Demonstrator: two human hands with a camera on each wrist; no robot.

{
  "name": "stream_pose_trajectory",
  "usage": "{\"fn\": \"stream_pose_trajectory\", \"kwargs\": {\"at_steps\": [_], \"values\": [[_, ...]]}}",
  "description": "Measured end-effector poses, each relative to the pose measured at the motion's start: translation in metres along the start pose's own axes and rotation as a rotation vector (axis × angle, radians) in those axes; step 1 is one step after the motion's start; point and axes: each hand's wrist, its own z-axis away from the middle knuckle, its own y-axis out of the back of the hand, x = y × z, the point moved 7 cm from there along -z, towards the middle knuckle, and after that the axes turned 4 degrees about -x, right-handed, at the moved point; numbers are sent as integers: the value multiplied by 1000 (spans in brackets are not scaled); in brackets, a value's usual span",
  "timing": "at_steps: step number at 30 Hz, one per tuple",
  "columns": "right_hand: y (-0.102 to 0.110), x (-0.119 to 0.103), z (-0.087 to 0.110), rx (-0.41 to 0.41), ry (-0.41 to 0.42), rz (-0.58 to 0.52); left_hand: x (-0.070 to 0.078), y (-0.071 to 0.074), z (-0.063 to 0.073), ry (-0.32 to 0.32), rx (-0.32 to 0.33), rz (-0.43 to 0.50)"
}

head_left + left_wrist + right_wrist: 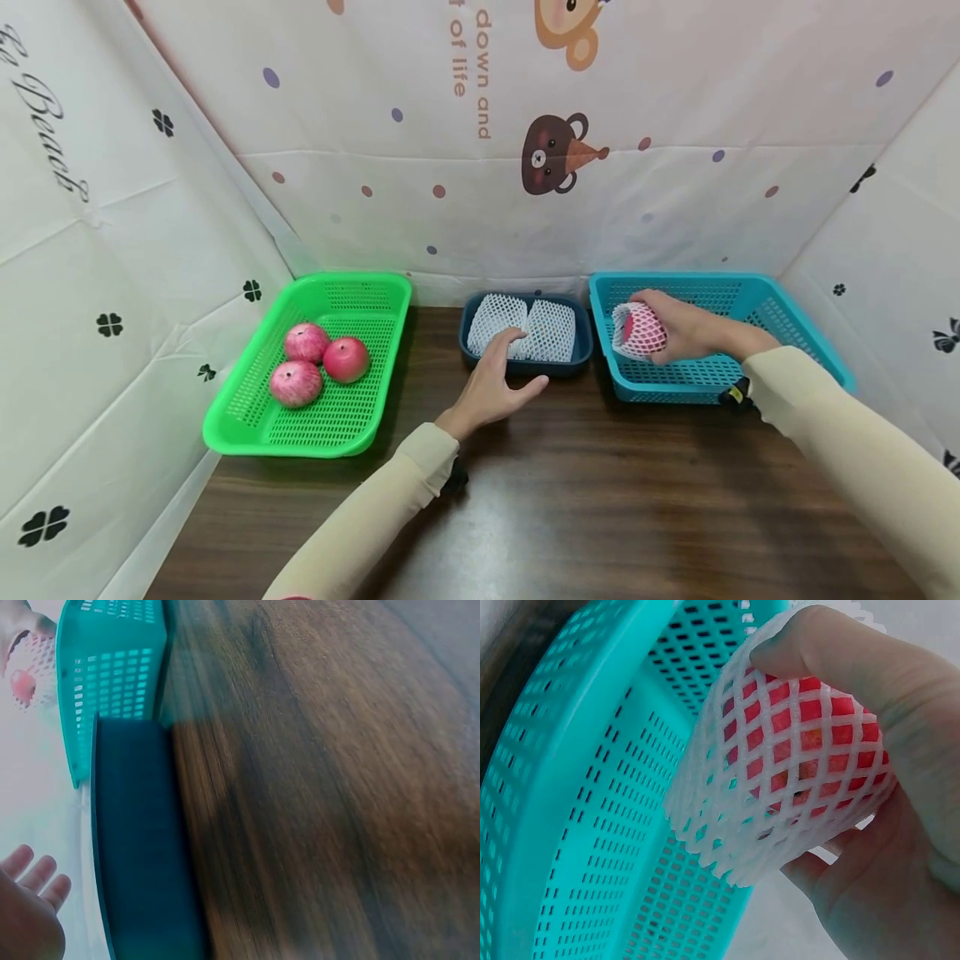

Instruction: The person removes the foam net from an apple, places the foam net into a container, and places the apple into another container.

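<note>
My right hand (pixel 678 327) grips a red apple (pixel 810 742) wrapped in a white foam net sleeve (pixel 705 817). It holds the apple over the left part of the blue basket (pixel 675 390), thumb and fingers curled round the net. My left hand (pixel 491 387) hovers at the front of a small dark blue tray (pixel 517 367), its thumb spread away from the fingers and nothing held. In the left wrist view, part of this hand (pixel 34 907) shows beside the tray wall. Two white foam nets (pixel 551 332) lie side by side in the tray.
A green basket (pixel 300 450) stands at the left with three red apples (pixel 347 360) in it. All the containers sit on a dark wooden table (pixel 570 500). Printed white cloth (pixel 450 225) hangs close behind them and along both sides.
</note>
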Motion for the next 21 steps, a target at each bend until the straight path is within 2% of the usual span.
{"fn": "stream_pose_trajectory", "kwargs": {"at_steps": [6, 12, 21], "values": [[-2, -14, -1, 17, 35, 32, -3, 5, 6, 25, 28, 17], [-2, -29, -1, 35, 85, 75, -4, 8, 10, 15, 54, 34], [-7, -49, -5, 1, 81, 53, -9, 13, 18, 14, 67, 63]]}}
